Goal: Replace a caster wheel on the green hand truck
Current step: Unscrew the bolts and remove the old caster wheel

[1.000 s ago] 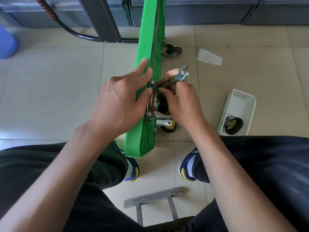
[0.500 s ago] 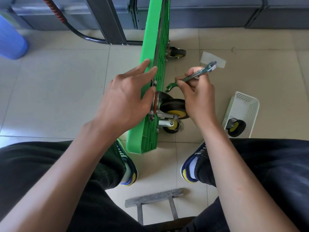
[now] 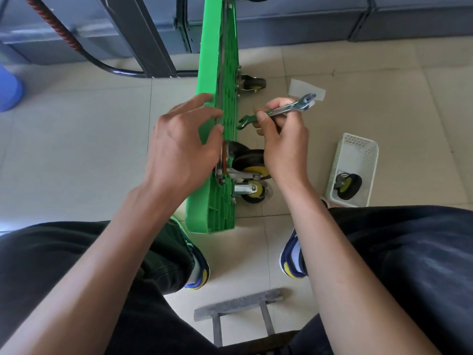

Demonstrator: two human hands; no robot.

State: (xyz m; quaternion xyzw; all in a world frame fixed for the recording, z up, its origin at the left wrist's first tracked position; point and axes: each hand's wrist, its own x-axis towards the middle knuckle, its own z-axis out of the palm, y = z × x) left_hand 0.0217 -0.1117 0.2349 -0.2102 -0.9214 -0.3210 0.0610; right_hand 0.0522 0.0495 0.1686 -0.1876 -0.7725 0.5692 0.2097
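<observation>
on the tiled floor [image 3: 76, 155], between the person's knees, the green hand truck [image 3: 217, 73] stands on its edge, ribbed underside facing right. near its lower end two caster wheels sit close together: a black-and-yellow caster [image 3: 252, 163] on a metal plate against the deck, and a second caster [image 3: 252, 192] just below it with a silver fork. a third caster [image 3: 252, 83] sits further up the same side.

left hand [image 3: 179, 147] rests against the deck's left face, fingers straight and spread, fingertips reaching over the edge just above the caster plate. it's gripping nothing, just pressing on the deck.

right hand [image 3: 281, 142] is to the right of the deck, above the upper caster. thumb and fingers pinch an open-end wrench [image 3: 277, 111] mid-shaft. wrench lies roughly level, one open end pointing at the deck but apart from it, the other end sticking out past the knuckles.

to the right, well apart, a white perforated basket [image 3: 358, 152] lies on the floor with a loose caster wheel [image 3: 348, 185] inside. a scrap of paper [image 3: 299, 88] lies near the wrench's far end. blue-and-yellow shoes [image 3: 291, 254] flank the truck's lower end. a grey metal stool frame [image 3: 238, 306] shows at the bottom. grey cabinets [image 3: 332, 19] run along the top, a blue container [image 3: 7, 90] at far left.
</observation>
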